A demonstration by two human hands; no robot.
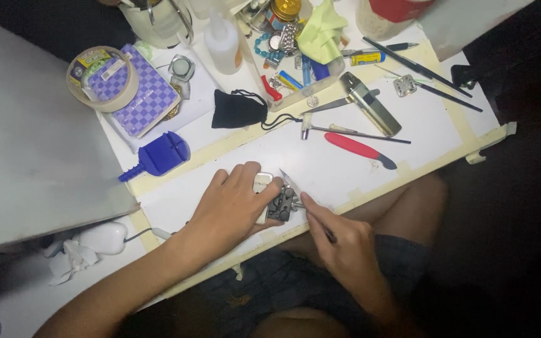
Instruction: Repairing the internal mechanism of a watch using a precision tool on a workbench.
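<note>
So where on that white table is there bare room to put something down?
Bare white table lies right of the red-handled knife, up to the taped edge. A smaller patch sits between the blue tool and the left hand. The top is crowded around the clear tray and purple box.

Light falls from above onto the white paper-covered work board (320, 163), which is the brightest area and slightly washed out toward twelve o'clock. Toward three and six o'clock the picture sinks into near-black, with heavy noise and little detail. The left hand (233, 206) casts a soft, short shadow toward six o'clock. A faint sheen shows on the long silver-green metal case (370, 103). Focus is fair at centre and softer at nine o'clock, where the grey panel (26, 144) looks flat and grainy.
</note>
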